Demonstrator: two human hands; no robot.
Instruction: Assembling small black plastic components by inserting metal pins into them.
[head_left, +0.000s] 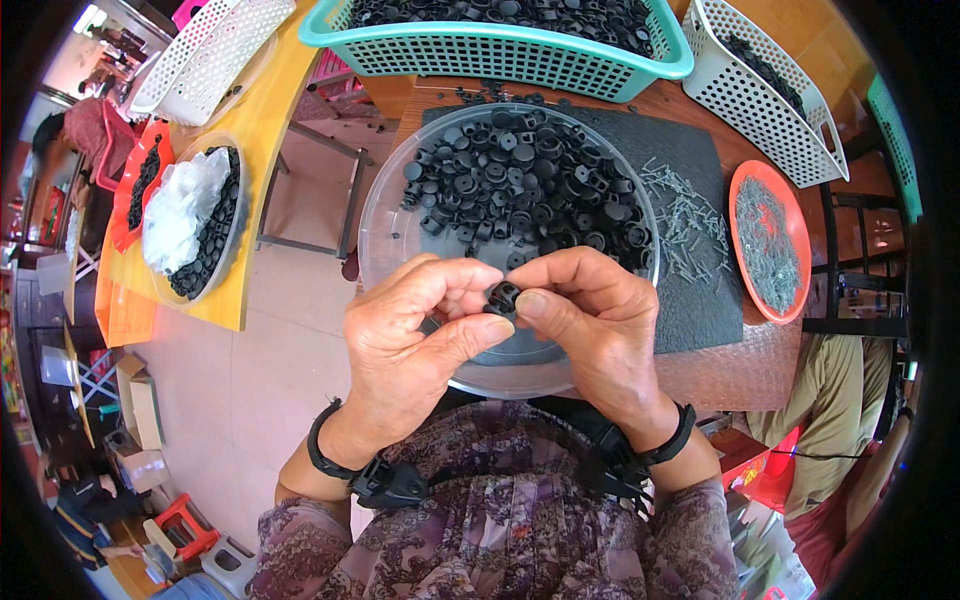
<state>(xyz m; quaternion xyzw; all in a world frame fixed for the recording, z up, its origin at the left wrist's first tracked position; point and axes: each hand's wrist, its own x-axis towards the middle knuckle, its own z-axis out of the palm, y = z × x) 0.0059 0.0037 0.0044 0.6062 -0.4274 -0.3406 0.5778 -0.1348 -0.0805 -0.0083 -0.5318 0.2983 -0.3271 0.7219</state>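
Observation:
Between my two hands I hold a small round black plastic part (503,297), above the near side of a clear round tub (378,225). My left hand (415,325) pinches it from the left with thumb and forefinger. From the other side, my right hand (595,325) grips it with thumb and fingertips. Many loose black plastic parts (520,175) are heaped in the tub's far half. Beside the tub, thin grey metal pins (690,225) lie scattered on a dark mat (705,325). Whether a pin is in my fingers cannot be made out.
An orange-red dish (742,215) of pins stands right. Behind are a teal basket (480,70) and a white basket (745,95) with black parts. On the yellow table (245,170) at left sit another white basket (205,60) and a bowl (240,220). Another person's leg (830,410) shows right.

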